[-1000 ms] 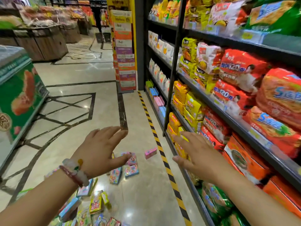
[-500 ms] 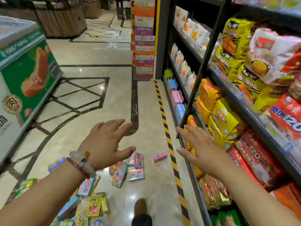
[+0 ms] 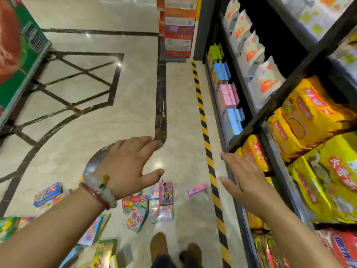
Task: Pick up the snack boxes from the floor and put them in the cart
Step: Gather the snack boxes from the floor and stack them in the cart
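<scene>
Several colourful snack boxes lie scattered on the marble floor [image 3: 135, 97] below my hands. A small cluster of pink and blue boxes [image 3: 150, 206] lies in the middle, a lone pink box [image 3: 197, 189] sits near the striped floor tape, a blue box [image 3: 48, 194] lies at the left, and green boxes [image 3: 104, 252] lie at the bottom. My left hand [image 3: 127, 165], with a bracelet on the wrist, hovers above the boxes with fingers spread and holds nothing. My right hand [image 3: 249, 184] is stretched out flat beside it, holding nothing. No cart is in view.
A tall shelf unit [image 3: 289, 93] packed with snack bags runs along the right. Yellow-black tape [image 3: 204, 132] marks its foot. A green freezer [image 3: 15, 60] stands at the left. Stacked cartons [image 3: 178, 26] stand at the aisle's far end. My shoes [image 3: 158, 246] show at the bottom.
The view has tilted down and moved forward along the aisle. The boxes on the floor are closer and my shoes have come into view. Both hands stay spread and hold nothing.
</scene>
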Demonstrator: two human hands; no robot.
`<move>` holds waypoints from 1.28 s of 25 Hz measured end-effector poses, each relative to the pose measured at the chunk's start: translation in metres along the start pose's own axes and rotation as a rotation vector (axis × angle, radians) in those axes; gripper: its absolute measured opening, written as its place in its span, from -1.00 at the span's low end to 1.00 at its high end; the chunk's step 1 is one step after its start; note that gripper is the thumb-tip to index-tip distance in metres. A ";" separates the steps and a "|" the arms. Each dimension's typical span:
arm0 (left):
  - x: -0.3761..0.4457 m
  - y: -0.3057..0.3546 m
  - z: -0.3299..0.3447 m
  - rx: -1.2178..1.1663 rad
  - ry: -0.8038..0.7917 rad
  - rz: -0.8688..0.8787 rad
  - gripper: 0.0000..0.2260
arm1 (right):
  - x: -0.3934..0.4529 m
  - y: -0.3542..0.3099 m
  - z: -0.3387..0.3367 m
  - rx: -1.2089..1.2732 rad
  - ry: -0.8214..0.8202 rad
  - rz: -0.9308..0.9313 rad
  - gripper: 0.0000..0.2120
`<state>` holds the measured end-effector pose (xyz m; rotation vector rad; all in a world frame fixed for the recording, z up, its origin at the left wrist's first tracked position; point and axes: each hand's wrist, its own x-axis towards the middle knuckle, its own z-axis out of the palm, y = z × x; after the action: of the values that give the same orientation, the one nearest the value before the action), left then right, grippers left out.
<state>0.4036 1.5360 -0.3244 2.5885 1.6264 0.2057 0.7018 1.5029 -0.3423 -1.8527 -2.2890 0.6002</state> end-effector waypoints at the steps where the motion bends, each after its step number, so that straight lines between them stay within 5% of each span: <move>1: 0.015 -0.017 0.040 -0.050 -0.057 -0.023 -0.44 | 0.027 0.022 0.032 0.019 -0.011 0.047 -0.45; 5: 0.022 -0.051 0.192 -0.133 -0.213 -0.170 -0.42 | 0.080 0.081 0.147 0.011 -0.115 0.105 -0.39; 10: 0.021 -0.065 0.430 -0.408 -0.378 -0.598 -0.09 | 0.125 0.182 0.345 -0.109 -0.246 0.134 -0.38; 13: 0.033 -0.077 0.534 -0.402 -0.574 -0.813 -0.31 | 0.159 0.238 0.434 -0.228 -0.287 -0.026 -0.34; 16: 0.032 -0.103 0.652 -0.377 -0.632 -0.908 -0.32 | 0.197 0.293 0.531 -0.450 -0.294 -0.289 -0.41; 22: 0.033 -0.107 0.707 -0.459 -0.610 -0.905 -0.41 | 0.216 0.307 0.581 -0.501 -0.459 -0.214 -0.70; 26: 0.041 -0.096 0.708 -0.487 -0.614 -0.921 -0.52 | 0.201 0.305 0.578 -0.550 -0.543 -0.195 -0.55; 32: 0.067 -0.091 0.674 -0.754 -0.359 -0.858 -0.70 | 0.210 0.282 0.553 -0.442 -0.245 -0.053 -0.65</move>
<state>0.4557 1.6399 -0.9982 1.1892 1.8529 0.2110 0.7157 1.6303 -0.9856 -1.9799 -2.8084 0.3475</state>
